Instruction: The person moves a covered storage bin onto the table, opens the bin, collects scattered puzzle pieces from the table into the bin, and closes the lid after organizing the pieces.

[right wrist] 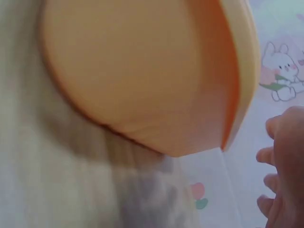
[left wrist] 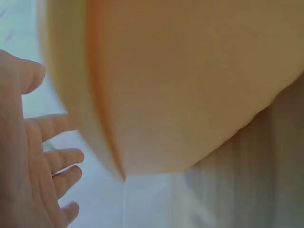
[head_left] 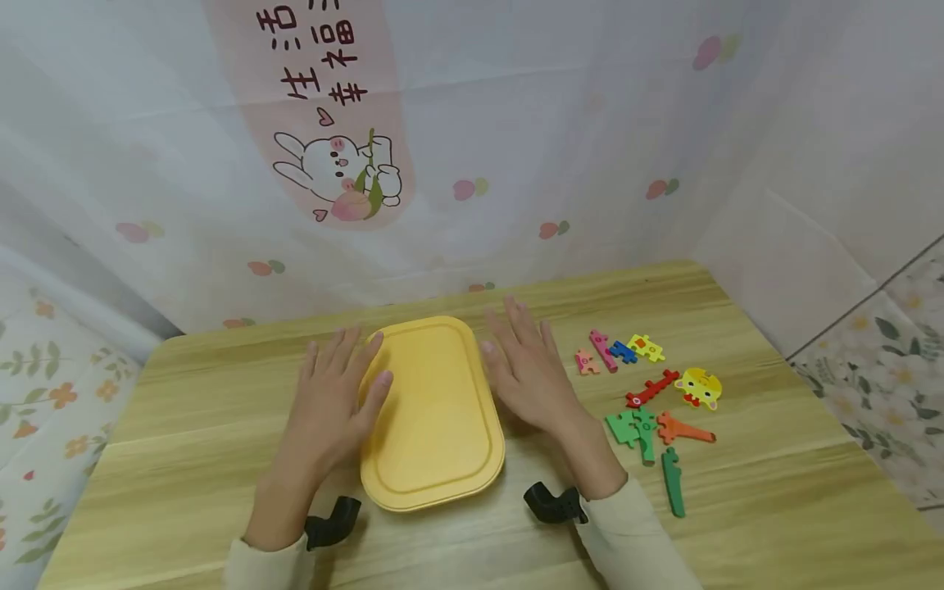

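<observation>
A yellow rectangular box (head_left: 433, 410) with a rounded, rimmed lid rests on the table between both hands. At its left side is my left hand (head_left: 332, 401), fingers straight, with the thumb and index finger overlapping the lid's edge from above. Whether they touch it I cannot tell. Beside the right edge, my right hand (head_left: 534, 377) is held with fingers extended and grips nothing. The left wrist view shows the box's side wall (left wrist: 190, 85) close up, and the left hand (left wrist: 23, 137) near its rim. In the right wrist view, the right hand (right wrist: 287, 161) appears apart from the box (right wrist: 128, 71).
Several puzzle pieces lie right of the right hand: a yellow animal head (head_left: 699, 388), a red strip (head_left: 652, 388), an orange piece (head_left: 686, 429), a green piece (head_left: 646, 434), a dark green one (head_left: 673, 483) and a blue one (head_left: 624, 353). A printed curtain (head_left: 501, 147) hangs behind the wooden table (head_left: 221, 418).
</observation>
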Motion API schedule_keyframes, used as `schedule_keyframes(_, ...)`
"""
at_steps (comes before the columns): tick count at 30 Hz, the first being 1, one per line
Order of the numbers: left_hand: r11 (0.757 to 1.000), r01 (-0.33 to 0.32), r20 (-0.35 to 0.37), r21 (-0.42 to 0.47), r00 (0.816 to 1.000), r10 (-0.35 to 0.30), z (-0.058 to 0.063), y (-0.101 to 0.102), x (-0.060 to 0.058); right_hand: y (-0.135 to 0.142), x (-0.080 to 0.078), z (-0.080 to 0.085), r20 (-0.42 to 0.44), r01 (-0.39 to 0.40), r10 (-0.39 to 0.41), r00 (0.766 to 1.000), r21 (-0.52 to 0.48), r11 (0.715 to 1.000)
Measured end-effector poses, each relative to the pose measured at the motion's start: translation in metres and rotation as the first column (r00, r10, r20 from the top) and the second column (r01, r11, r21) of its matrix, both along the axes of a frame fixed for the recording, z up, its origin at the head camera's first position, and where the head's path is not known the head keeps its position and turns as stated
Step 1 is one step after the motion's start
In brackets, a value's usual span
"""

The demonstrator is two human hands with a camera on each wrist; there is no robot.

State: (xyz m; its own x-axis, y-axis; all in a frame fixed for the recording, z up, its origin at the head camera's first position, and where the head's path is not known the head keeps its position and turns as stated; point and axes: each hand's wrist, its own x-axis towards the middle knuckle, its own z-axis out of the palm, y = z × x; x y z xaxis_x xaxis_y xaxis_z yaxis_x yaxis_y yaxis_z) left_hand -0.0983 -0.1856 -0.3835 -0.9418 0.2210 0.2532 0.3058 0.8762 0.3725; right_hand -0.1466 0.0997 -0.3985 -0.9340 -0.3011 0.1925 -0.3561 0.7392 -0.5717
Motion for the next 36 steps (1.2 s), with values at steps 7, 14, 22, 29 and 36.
schedule_keyframes(7,0.992,0.124,-0.020,0.004,0.992,-0.124,-0.006,0.007,0.020,-0.003,0.012,-0.005,-0.035,-0.143,0.144,0.989,0.033,0.989)
schedule_keyframes(14,0.982,0.191,-0.118,-0.012,0.974,-0.191,-0.015,0.007,0.042,-0.005,0.028,-0.013,-0.091,-0.228,0.232,0.968,0.053,0.972)
schedule_keyframes(22,0.960,0.277,-0.193,-0.039,0.941,-0.279,-0.018,0.009,0.068,0.005,0.052,-0.019,-0.340,-0.334,0.348,0.874,0.102,0.937)
schedule_keyframes(29,0.950,0.305,-0.236,-0.064,0.921,-0.311,-0.018,0.011,0.082,0.007,0.067,-0.024,-0.499,-0.442,0.470,0.729,0.182,0.879)
schedule_keyframes(36,0.936,0.332,-0.298,-0.114,0.888,-0.351,-0.018,0.013,0.085,0.011,0.076,-0.018,-0.474,-0.470,0.519,0.711,0.228,0.852)
